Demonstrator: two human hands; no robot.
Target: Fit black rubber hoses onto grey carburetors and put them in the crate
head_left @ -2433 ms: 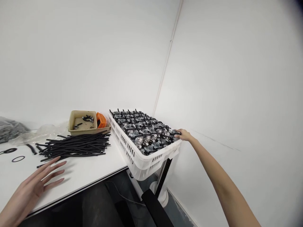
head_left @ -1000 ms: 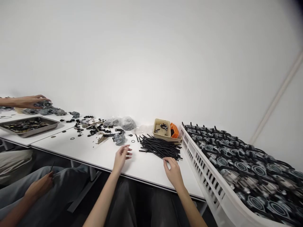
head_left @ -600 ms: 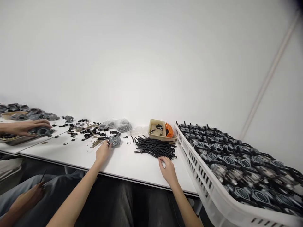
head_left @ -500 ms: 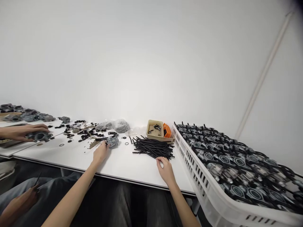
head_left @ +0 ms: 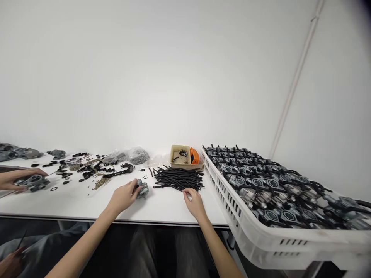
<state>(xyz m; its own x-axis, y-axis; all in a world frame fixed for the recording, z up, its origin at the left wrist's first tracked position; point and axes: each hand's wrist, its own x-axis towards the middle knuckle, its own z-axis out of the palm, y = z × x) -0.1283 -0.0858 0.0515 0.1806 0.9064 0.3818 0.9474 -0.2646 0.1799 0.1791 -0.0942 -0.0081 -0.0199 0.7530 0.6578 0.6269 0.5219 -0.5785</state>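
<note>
My left hand [head_left: 124, 197] is closed around a small grey metal carburetor [head_left: 142, 189], held just over the white table; its fingers cover part of it. At the near edge of a pile of short black rubber hoses [head_left: 176, 177], my right hand [head_left: 193, 201] has thumb and forefinger pinched together on a hose end, though the fingertips mostly hide it. A black wristwatch [head_left: 119, 171] lies beyond my left hand, and a thin black ring [head_left: 145, 177] is close to the carburetor.
To the right stands a white plastic crate [head_left: 232, 208] filled with carburetors and hoses. A beige tray [head_left: 172, 154] and an orange basket [head_left: 194, 156] are behind the hoses. Small black parts, brass pieces [head_left: 101, 182] and bagged parts [head_left: 137, 155] lie leftward. A co-worker's hand [head_left: 17, 179] holds another carburetor.
The view has turned a little to the right. My left hand has brought the carburetor nearer to me, away from the watch. My right hand stays at the near edge of the hoses.
</note>
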